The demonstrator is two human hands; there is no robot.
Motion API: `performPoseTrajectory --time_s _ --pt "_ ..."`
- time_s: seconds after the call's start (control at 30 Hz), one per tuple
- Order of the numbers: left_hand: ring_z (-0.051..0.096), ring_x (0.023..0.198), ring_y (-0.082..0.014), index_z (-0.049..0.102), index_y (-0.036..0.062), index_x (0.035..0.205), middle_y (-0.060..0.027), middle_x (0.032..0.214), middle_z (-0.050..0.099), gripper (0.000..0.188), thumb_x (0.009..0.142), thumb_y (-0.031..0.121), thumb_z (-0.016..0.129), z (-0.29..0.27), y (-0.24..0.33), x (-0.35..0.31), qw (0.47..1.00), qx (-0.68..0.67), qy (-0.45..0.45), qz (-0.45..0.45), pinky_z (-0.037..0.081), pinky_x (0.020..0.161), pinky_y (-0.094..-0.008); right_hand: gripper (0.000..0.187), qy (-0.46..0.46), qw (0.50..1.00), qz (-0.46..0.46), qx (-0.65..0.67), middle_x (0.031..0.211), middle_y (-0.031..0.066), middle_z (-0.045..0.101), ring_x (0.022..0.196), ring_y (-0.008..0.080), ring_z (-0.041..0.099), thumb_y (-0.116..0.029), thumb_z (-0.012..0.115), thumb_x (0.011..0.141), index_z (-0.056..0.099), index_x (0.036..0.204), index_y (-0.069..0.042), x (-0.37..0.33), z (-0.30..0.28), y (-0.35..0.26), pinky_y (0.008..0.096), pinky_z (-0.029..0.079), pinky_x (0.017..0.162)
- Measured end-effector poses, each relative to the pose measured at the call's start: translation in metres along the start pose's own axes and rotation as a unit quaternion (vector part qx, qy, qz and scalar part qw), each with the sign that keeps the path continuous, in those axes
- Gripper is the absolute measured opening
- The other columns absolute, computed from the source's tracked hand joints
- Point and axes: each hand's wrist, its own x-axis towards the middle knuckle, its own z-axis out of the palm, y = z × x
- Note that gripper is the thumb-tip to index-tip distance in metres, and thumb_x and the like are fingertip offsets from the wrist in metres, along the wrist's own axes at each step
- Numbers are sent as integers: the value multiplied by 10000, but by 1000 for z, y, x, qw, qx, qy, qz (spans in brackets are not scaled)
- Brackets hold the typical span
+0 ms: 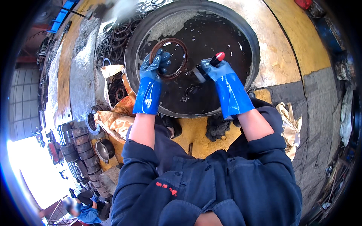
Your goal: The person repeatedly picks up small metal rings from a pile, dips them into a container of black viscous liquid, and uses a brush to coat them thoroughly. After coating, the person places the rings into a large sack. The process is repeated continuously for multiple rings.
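Over a big round dark basin (pixel 254 56) of dark liquid, I hold both hands in long blue rubber gloves. My left hand (pixel 154 66) is closed around the left side of a reddish-brown ring (pixel 185 56), held tilted above the liquid. In my right hand (pixel 218 71) is a brush (pixel 216 59) with a black handle and red end, its head pointing down and left. The brush head is blurred and stands apart from the ring. Splashes show on the liquid below it.
Many dark rings (pixel 117 35) lie heaped left of the basin. Beside it, an opened paper sack (pixel 122 115) holds more rings. A metal bowl (pixel 104 150) and stacked dark cylinders (pixel 81 139) stand lower left. Another person (pixel 88 213) sits far lower left. Crumpled paper (pixel 290 124) lies at right.
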Motion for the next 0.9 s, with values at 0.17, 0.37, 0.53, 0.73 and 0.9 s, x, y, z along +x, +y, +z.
performPoseTrajectory --time_s 0.17,0.37,0.53,0.73,0.9 --pt "716 910 -235 612 93 1319 -113 1153 731 349 982 179 640 -8 -10 8 966 -208 -135 -76 523 659 -328 469 -62 994 -54 71 946 77 746 855 156 677 -453 781 877 739 1092 -39 7 3 20 331 533 808" --pt "680 1113 -267 621 85 1304 -115 1258 691 465 880 229 748 -15 -12 0 890 427 -2 160 558 902 -375 386 -91 986 -36 -132 977 113 751 879 153 697 -398 782 879 743 1114 -94 -1 -3 -10 325 536 786" --pt "666 1099 -368 654 85 1254 -161 1193 695 617 686 236 842 38 9 -20 667 629 -97 388 524 986 -442 245 0 844 -288 -452 1018 83 731 970 340 690 -226 724 816 731 1057 -181 -11 9 -3 448 560 826" --pt "717 908 -253 685 116 1213 -119 1012 744 371 848 123 751 22 -3 -21 812 539 -205 87 568 799 -379 269 10 857 -355 -373 1058 83 732 992 337 691 -229 731 832 728 1097 -183 -5 15 9 426 555 857" --pt "692 822 -161 657 8 1238 -85 1018 750 314 939 102 668 16 24 -27 976 145 -20 -164 537 761 -256 226 64 983 -84 -152 959 68 759 877 209 725 -243 757 904 756 1113 -159 5 -4 4 309 549 840"
